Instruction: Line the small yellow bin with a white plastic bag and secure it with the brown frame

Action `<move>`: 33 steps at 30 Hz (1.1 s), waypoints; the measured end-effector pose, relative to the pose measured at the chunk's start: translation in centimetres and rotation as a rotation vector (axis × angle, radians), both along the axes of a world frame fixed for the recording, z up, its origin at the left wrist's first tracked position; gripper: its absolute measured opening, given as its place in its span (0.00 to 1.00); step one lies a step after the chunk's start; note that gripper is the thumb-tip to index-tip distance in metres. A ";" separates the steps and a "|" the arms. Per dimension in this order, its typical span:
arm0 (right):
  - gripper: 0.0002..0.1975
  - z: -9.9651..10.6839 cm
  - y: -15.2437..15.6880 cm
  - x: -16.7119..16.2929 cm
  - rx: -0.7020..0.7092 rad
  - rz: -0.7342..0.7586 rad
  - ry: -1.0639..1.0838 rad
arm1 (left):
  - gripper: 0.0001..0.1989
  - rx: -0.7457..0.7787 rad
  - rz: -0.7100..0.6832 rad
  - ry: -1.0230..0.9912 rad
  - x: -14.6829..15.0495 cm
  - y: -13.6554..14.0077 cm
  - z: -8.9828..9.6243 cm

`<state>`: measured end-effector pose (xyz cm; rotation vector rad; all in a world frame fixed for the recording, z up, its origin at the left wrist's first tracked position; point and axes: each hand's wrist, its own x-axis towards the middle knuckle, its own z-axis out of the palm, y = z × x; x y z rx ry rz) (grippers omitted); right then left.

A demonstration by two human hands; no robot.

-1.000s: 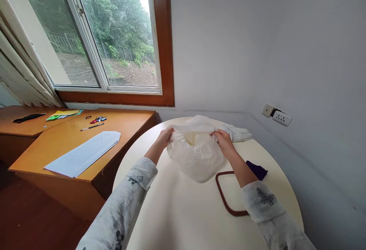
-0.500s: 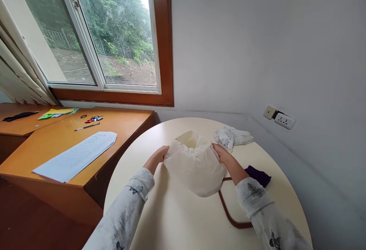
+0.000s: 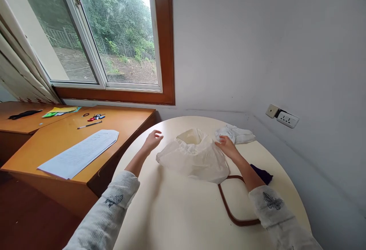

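A white plastic bag (image 3: 197,162) rests on the round cream table (image 3: 171,215), its gathered mouth facing up and its body slumped and spread out. To the left of the bag, my left hand (image 3: 153,141) hovers with bent fingers apart, holding nothing. My right hand (image 3: 228,147) is at the bag's upper right side, fingers apart; whether the fingertips touch the plastic I cannot tell. Behind that hand lies a crumpled white plastic bundle (image 3: 243,135). A brown rounded loop (image 3: 227,209) lies flat under my right forearm, partly hidden. Dark purple cloth (image 3: 263,174) shows beyond the forearm.
An orange-brown desk (image 3: 131,118) stands to the left, bearing papers (image 3: 80,154), a pen (image 3: 89,124), small keys-like items (image 3: 96,117) and coloured sheets (image 3: 61,110). A wall with a power socket (image 3: 287,119) borders the table at the right and back.
Both hands have let go of the bag. My left hand moved left and up, away from it; my right hand opened beside it. The bag has sunk flatter and wider on the table.
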<state>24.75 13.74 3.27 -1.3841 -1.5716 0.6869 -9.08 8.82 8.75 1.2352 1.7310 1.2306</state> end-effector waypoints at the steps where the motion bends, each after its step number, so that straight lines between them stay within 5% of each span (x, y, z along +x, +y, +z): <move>1: 0.16 0.8 -0.4 -0.1 0.042 -0.034 0.011 | 0.12 0.042 -0.011 0.045 0.6 -0.5 0.9; 4: 0.13 3.3 -2.9 -1.1 0.240 -0.004 -0.020 | 0.12 0.162 -0.129 0.175 3.2 -2.6 3.5; 6: 0.14 4.9 -5.0 -1.9 0.446 0.180 -0.173 | 0.15 0.309 -0.358 0.471 5.1 -4.1 4.6; 11: 0.17 6.0 -7.9 -3.0 0.577 0.465 -0.558 | 0.15 0.287 -0.750 0.757 7.9 -6.3 4.9; 15: 0.03 5.1 -8.3 -2.6 0.679 0.436 -0.656 | 0.10 0.295 -0.765 0.716 8.6 -7.7 4.7; 17: 0.04 4.7 -9.0 -2.3 0.750 0.443 -0.683 | 0.09 0.323 -0.762 0.695 8.8 -8.4 5.0; 21: 0.10 4.2 -10.9 -2.2 0.831 0.491 -0.731 | 0.10 0.422 -0.472 0.662 9.1 -8.6 5.5; 23: 0.10 3.8 -11.8 -2.3 0.834 0.507 -0.754 | 0.18 0.372 -0.334 0.620 9.2 -7.8 5.5; 25: 0.11 3.5 -12.5 -2.3 0.827 0.521 -0.779 | 0.25 0.245 -0.335 0.552 9.5 -6.9 5.2; 30: 0.04 5.3 -14.6 -1.7 0.618 0.597 -0.704 | 0.11 0.104 -0.392 0.446 10.6 -6.1 4.3; 33: 0.10 7.3 -15.6 -1.7 0.398 0.595 -0.526 | 0.05 0.109 -0.397 0.456 11.4 -6.6 4.1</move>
